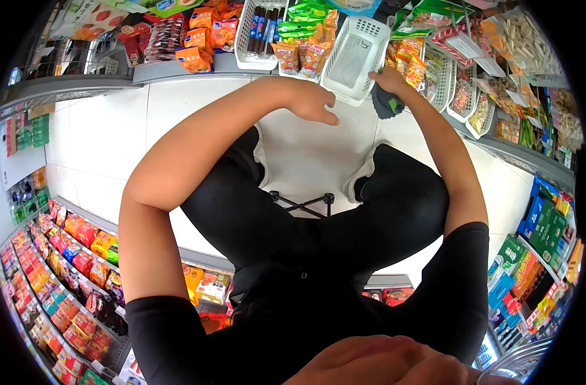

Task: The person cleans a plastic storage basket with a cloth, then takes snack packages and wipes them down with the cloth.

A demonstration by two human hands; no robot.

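Fingers of left hand (311,104) loosely parted above pale floor (312,144), near side of orange snack packs (299,56). Right hand (393,83) grips dark cloth (384,104) with green patch, just right of white basket's (344,95) near end. From my station, I cannot tell whether right hand touches white basket.
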